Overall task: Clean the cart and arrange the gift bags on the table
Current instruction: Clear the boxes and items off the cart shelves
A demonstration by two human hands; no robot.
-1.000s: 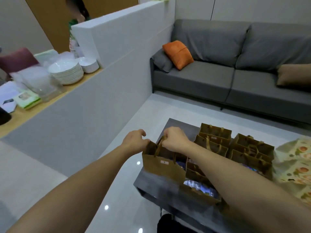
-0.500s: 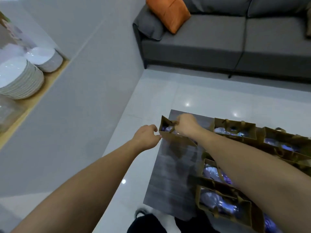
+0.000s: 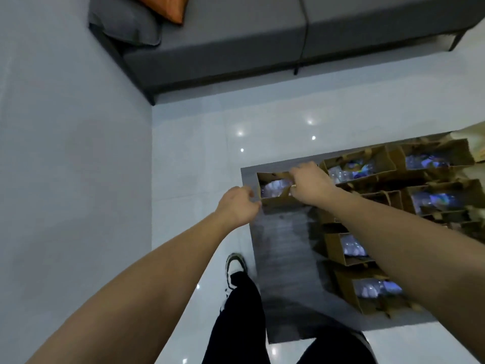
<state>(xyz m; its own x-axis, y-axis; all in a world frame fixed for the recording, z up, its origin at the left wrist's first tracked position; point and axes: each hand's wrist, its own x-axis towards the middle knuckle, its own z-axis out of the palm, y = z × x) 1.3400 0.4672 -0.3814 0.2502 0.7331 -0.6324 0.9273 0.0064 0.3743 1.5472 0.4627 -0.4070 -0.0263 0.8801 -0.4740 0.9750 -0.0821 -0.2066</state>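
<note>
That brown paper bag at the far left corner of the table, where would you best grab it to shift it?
Probably by its top rim, from above. The gift bag stands upright with its mouth open, so both short ends are reachable. The left hand pinches the left end and the right hand grips the right end. Other gift bags crowd its right side, so a sideways approach there looks tight.

Grey sofa [image 3: 262, 43]; orange cushion [image 3: 168, 7]
</note>
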